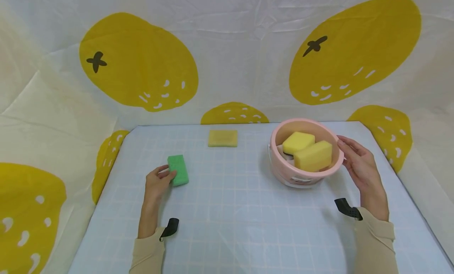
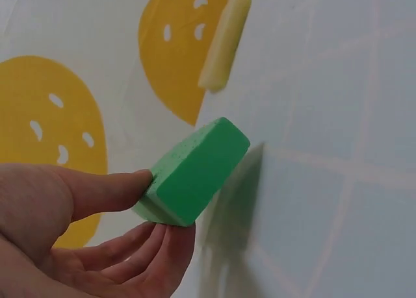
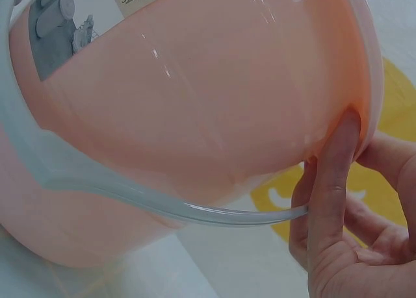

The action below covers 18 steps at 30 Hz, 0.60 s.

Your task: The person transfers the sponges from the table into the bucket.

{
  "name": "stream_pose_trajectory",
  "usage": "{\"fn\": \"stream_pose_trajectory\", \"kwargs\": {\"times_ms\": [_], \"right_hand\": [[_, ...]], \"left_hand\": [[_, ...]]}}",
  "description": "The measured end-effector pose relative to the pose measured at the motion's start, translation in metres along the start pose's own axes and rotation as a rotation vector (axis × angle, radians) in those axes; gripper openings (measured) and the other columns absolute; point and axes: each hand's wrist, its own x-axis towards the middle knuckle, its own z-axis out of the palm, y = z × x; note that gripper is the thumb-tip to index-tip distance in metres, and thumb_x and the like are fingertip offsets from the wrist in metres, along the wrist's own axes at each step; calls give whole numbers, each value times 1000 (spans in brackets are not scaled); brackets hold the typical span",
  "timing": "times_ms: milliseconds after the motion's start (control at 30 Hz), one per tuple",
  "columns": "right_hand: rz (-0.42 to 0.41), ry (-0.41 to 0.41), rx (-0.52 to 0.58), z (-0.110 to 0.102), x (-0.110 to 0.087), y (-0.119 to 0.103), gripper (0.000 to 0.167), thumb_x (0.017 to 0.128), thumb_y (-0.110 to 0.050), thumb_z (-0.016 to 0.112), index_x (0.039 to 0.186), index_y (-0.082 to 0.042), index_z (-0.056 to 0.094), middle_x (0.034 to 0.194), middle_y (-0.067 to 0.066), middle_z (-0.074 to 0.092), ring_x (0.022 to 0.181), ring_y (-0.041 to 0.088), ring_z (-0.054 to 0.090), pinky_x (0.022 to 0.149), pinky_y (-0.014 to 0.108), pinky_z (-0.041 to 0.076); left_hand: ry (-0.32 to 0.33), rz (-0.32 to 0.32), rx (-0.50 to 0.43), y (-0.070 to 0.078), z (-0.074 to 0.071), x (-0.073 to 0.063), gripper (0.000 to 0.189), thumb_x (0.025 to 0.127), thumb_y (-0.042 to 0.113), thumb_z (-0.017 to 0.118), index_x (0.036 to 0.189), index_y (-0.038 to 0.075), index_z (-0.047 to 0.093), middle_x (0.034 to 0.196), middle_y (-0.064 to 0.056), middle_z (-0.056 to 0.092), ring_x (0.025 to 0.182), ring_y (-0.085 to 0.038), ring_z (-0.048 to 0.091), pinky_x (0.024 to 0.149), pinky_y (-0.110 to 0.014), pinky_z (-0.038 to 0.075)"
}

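Note:
A green sponge [image 1: 179, 170] is pinched between the thumb and fingers of my left hand [image 1: 158, 182]; in the left wrist view the sponge [image 2: 198, 174] is held a little off the table, with its shadow beside it. On the right, my right hand [image 1: 361, 163] grips the rim of a pink bucket [image 1: 283, 167], which looks tilted. Two yellow sponges [image 1: 313, 156] lie inside the bucket, over something pale that is mostly hidden. Seen from the right wrist, the thumb presses the bucket wall [image 3: 195, 103] near the rim, beside the pale handle [image 3: 240, 215].
A flat yellow sponge [image 1: 222, 138] lies near the table's back edge, between the hands. The light blue checked table [image 1: 227, 211] meets a white sheet [image 1: 241, 69] printed with large yellow fruit at the back and sides. A label [image 3: 84, 25] is on the bucket.

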Motion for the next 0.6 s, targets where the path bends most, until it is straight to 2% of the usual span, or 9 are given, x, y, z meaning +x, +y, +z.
{"fn": "stream_pose_trajectory", "kwargs": {"times_ms": [100,200,300,600], "right_hand": [[1,-9,9,0,0,0,59,92,-33,77,146,-17,59,132,-11,60,101,1,67,84,15,54],[1,-15,15,0,-1,0,58,93,-32,77,145,-17,59,132,-11,60,101,1,68,84,15,54],[3,-17,19,-1,0,0,60,93,-32,77,147,-16,57,132,-11,60,102,1,68,84,16,54],[8,-8,2,-1,0,0,66,92,-34,78,150,-15,54,132,-11,59,103,1,67,84,15,54]], "left_hand": [[-18,12,-71,7,2,-2,52,96,14,73,142,-2,56,126,-24,64,85,-7,64,71,-15,52],[-46,31,-146,14,5,-3,52,95,9,73,141,-5,55,123,-24,64,78,-2,64,72,-16,55],[-62,47,-182,22,9,-4,52,94,6,73,141,-5,55,121,-23,65,79,-2,65,73,-17,56],[-100,86,-192,45,24,-7,51,93,4,75,140,-2,56,121,-22,66,85,-4,67,74,-19,57]]}}
